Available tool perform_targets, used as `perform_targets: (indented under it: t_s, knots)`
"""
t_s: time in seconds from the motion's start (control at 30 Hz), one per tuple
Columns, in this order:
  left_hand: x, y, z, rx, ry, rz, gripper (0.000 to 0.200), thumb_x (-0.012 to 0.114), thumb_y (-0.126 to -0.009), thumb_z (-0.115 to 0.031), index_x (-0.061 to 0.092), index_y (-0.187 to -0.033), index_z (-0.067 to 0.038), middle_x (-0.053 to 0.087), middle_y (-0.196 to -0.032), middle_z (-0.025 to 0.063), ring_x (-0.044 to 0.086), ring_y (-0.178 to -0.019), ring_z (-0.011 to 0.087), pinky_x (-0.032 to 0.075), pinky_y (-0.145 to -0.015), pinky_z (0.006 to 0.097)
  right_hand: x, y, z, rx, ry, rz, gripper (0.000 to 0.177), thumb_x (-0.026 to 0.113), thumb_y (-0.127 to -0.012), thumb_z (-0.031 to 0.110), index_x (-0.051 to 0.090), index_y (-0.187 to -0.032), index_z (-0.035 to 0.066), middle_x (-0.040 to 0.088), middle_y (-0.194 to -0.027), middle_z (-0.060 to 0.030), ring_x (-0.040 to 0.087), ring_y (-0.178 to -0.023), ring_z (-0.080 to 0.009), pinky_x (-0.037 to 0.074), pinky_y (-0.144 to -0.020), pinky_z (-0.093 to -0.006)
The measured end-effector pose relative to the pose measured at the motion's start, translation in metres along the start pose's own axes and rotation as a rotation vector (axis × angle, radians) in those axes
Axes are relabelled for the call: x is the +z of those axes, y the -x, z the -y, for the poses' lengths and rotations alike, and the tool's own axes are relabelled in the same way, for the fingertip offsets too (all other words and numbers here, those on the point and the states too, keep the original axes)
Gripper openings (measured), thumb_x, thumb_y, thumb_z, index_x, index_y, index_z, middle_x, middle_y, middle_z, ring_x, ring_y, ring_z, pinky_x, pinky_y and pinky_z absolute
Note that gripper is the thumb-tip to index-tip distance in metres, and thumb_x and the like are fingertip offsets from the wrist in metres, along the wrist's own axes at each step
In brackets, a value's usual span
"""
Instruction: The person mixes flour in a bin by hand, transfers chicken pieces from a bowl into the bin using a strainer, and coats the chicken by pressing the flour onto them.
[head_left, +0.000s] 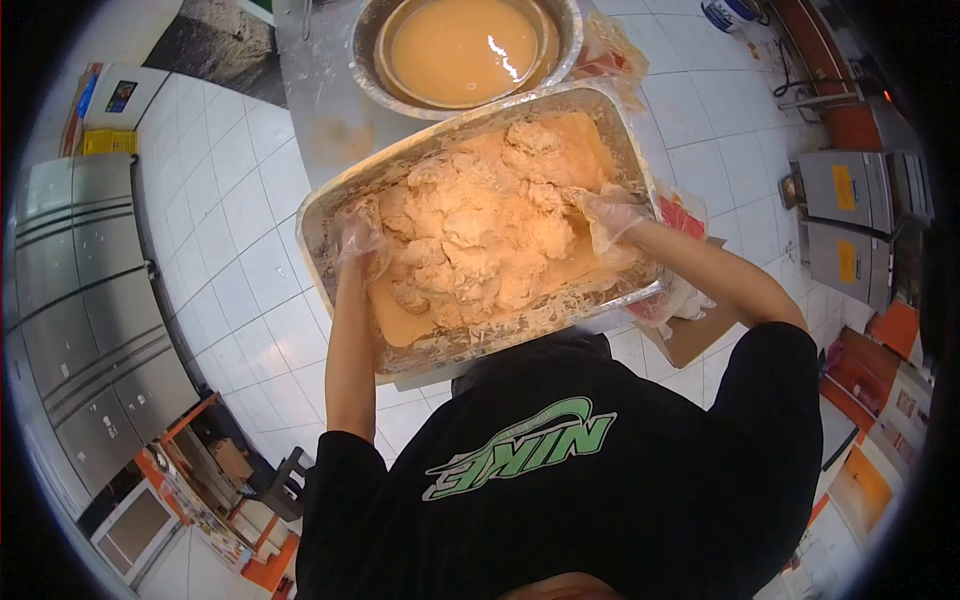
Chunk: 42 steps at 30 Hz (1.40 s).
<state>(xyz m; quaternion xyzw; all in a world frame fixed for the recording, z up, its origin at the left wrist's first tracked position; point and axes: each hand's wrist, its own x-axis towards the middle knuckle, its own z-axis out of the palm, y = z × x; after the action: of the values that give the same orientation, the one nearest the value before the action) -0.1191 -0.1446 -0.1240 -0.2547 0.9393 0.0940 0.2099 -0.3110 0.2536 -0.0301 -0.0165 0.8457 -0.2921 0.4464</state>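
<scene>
A large metal tray (622, 130) holds a heap of lumpy pieces (470, 215) thickly coated in pale orange flour. My left hand (358, 238), in a clear plastic glove, is inside the tray at its left end, beside the heap. Opposite it, my right hand (608, 218), gloved too, reaches in from the right end and touches the heap's edge. Glare, crumpled plastic and flour hide the fingers of both hands, so any grip on a piece cannot be made out.
Behind the tray, a metal bowl (364, 50) of orange liquid stands on a metal table (315, 100). Plastic bags (612, 62) lie right of the bowl. A cardboard box (690, 343) is below the tray's right side. Steel cabinets (90, 310) line the left.
</scene>
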Motion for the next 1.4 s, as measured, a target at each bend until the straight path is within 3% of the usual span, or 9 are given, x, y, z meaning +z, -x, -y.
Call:
perform_targets:
  t_s: [0.33,0.4,0.63,0.83,0.9,1.0,1.1,1.23,1.4]
  knots:
    - [-0.004,-0.034,-0.061,0.296,0.678,0.468,0.032,0.055,-0.084,-0.025,0.056,-0.107,-0.002,0.06,-0.095,0.0089,0.056,-0.086,0.019,0.042,-0.081,0.0308,0.063,-0.077,0.017,-0.82,-0.429,0.694,0.047,0.058,-0.08,0.02,0.048,-0.123,0.003,0.054,-0.12,-0.0055,0.048,-0.111,-0.0137,0.037,-0.095,-0.0262]
    - [-0.01,-0.026,-0.074,0.318,0.614,0.469,0.032,0.055,-0.083,-0.026,0.057,-0.105,-0.002,0.06,-0.095,0.009,0.056,-0.087,0.0196,0.041,-0.083,0.0312,0.071,-0.071,0.038,-0.225,-0.82,0.839,0.044,0.058,-0.079,0.015,0.05,-0.121,0.005,0.057,-0.115,-0.0049,0.05,-0.108,-0.0137,0.038,-0.094,-0.0267]
    - [0.015,0.012,-0.056,0.621,0.89,0.116,0.027,0.052,-0.084,-0.028,0.061,-0.087,-0.002,0.061,-0.081,0.0103,0.056,-0.081,0.0209,0.04,-0.082,0.0313,0.079,-0.053,0.066,-1.279,0.882,0.062,0.023,0.055,-0.079,0.018,0.06,-0.099,0.007,0.06,-0.086,-0.0136,0.059,-0.073,-0.022,0.048,-0.063,-0.0356]
    - [-0.08,0.086,-0.091,0.287,0.013,0.182,0.031,0.048,-0.088,-0.03,0.06,-0.074,-0.004,0.059,-0.074,0.0149,0.055,-0.065,0.0238,0.046,-0.069,0.0325,0.06,0.013,0.094,-1.082,0.437,-0.013,0.047,0.061,-0.071,0.033,0.054,-0.108,0.005,0.058,-0.099,-0.0184,0.056,-0.092,-0.0313,0.044,-0.082,-0.0367]
    - [-0.075,0.087,-0.07,0.181,0.434,0.029,0.033,0.046,-0.089,-0.031,0.059,-0.078,-0.002,0.059,-0.081,0.0167,0.057,-0.065,0.0261,0.047,-0.065,0.0366,0.065,0.026,0.077,-1.248,0.43,-0.339,0.062,0.063,-0.067,0.037,0.048,-0.117,0.004,0.056,-0.107,-0.0208,0.054,-0.099,-0.0339,0.042,-0.088,-0.0373]
    - [-0.09,0.074,-0.064,0.062,0.999,-0.157,0.029,0.044,-0.089,-0.024,0.056,-0.095,0.001,0.061,-0.091,0.0155,0.06,-0.074,0.028,0.049,-0.063,0.0401,0.016,0.032,0.067,-0.752,0.399,-0.282,0.08,0.059,-0.074,0.044,0.028,-0.133,0.0,0.045,-0.123,-0.0266,0.039,-0.121,-0.0332,0.031,-0.101,-0.0344]
    - [-0.049,0.005,-0.001,0.246,-0.064,-0.172,0.028,0.043,-0.088,-0.019,0.052,-0.108,-0.002,0.064,-0.093,0.0111,0.061,-0.083,0.0272,0.048,-0.068,0.04,-0.01,0.023,0.07,-0.118,0.026,-0.293,0.081,0.058,-0.074,0.045,0.028,-0.134,-0.001,0.044,-0.126,-0.0231,0.037,-0.123,-0.0312,0.031,-0.101,-0.0328]
    - [-0.022,-0.038,-0.013,0.171,0.158,0.062,0.028,0.045,-0.087,-0.02,0.053,-0.107,-0.001,0.062,-0.094,0.0124,0.06,-0.085,0.0268,0.047,-0.069,0.0399,-0.003,-0.102,-0.004,-0.049,-0.219,0.07,0.048,0.049,-0.083,0.042,0.056,-0.11,0.003,0.061,-0.1,-0.0112,0.057,-0.087,-0.0249,0.044,-0.081,-0.0324]
    - [-0.013,-0.062,-0.062,0.361,0.637,0.441,0.029,0.048,-0.086,-0.021,0.054,-0.105,0.0,0.061,-0.096,0.014,0.059,-0.087,0.0263,0.046,-0.071,0.0399,0.025,-0.063,0.061,0.15,-0.846,0.563,0.049,0.052,-0.084,0.041,0.049,-0.12,0.008,0.053,-0.116,-0.0068,0.05,-0.103,-0.0168,0.041,-0.088,-0.0363]
